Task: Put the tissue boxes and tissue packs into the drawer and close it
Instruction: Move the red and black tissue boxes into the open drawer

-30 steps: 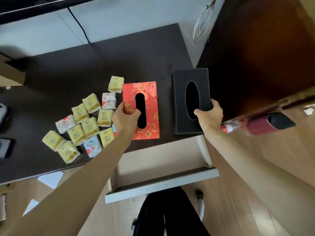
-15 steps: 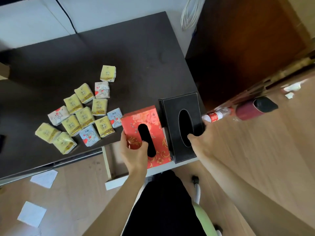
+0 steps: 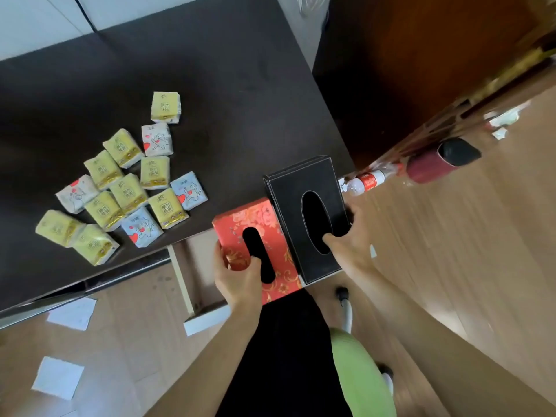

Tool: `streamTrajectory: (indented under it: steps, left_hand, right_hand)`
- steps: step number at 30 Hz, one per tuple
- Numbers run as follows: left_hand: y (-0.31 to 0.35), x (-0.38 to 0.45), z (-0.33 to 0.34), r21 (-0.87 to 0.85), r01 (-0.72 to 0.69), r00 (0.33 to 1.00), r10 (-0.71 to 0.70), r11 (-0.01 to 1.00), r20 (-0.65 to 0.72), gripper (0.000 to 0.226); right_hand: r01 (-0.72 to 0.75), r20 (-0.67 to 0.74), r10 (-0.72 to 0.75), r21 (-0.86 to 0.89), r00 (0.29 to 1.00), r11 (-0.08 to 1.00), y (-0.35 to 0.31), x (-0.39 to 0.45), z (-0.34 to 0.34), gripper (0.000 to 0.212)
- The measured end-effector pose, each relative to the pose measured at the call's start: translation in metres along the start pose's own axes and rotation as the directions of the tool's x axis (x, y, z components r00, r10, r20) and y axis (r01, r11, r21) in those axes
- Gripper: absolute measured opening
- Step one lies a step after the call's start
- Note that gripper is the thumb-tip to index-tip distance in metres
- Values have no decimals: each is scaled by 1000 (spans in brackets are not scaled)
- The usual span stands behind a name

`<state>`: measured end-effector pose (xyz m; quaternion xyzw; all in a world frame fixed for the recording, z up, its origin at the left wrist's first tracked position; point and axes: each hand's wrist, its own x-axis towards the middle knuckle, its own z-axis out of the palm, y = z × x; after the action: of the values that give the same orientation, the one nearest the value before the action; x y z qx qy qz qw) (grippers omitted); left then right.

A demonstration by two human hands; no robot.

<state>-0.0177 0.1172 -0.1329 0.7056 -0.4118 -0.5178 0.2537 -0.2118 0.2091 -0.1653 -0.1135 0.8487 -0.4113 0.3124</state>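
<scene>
My left hand (image 3: 237, 279) grips the near end of a red floral tissue box (image 3: 270, 233), thumb on top beside its dark slot. My right hand (image 3: 350, 245) holds a black tissue box (image 3: 288, 188), with fingers in its oval opening. Both boxes sit side by side over the open white drawer (image 3: 192, 272), which pulls out from under the dark desk (image 3: 210, 85). Whether the boxes rest inside the drawer I cannot tell. Several small tissue packs (image 3: 123, 188), yellow, white and blue, lie scattered on the desk to the left.
A plastic bottle (image 3: 365, 180) and a dark red cylinder (image 3: 439, 161) lie on the wooden floor at right. White paper sheets (image 3: 57, 377) lie on the floor at left. A green chair seat (image 3: 361, 377) and my dark-clothed lap are below.
Both hands pulled the red and black boxes off the desktop toward me, over the open drawer. The view tilted down and left.
</scene>
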Motion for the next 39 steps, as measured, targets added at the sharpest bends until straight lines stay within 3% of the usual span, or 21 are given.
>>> streamTrajectory:
  steps: [17, 23, 28, 32, 39]
  left_hand:
    - [-50, -16, 14, 193, 216, 976, -216, 957, -19, 80]
    - [-58, -14, 40, 243, 266, 962, -273, 933, -4, 78]
    - [-64, -3, 55, 302, 278, 955, -295, 912, 12, 71]
    - [-68, 4, 53, 362, 269, 952, -303, 892, 39, 61]
    - [-67, 11, 41, 438, 213, 947, -295, 873, 128, 59]
  right_hand:
    - [-69, 94, 87, -182, 992, 981, 50, -25, -24, 79]
    - [93, 95, -54, -480, 994, 872, 43, -4, -35, 68]
    - [384, 243, -305, -705, 921, 597, 53, 14, -50, 75]
    - [429, 319, -289, -731, 902, 531, 62, 22, -50, 87]
    - [486, 369, -319, -711, 873, 508, 64, 24, -49, 83]
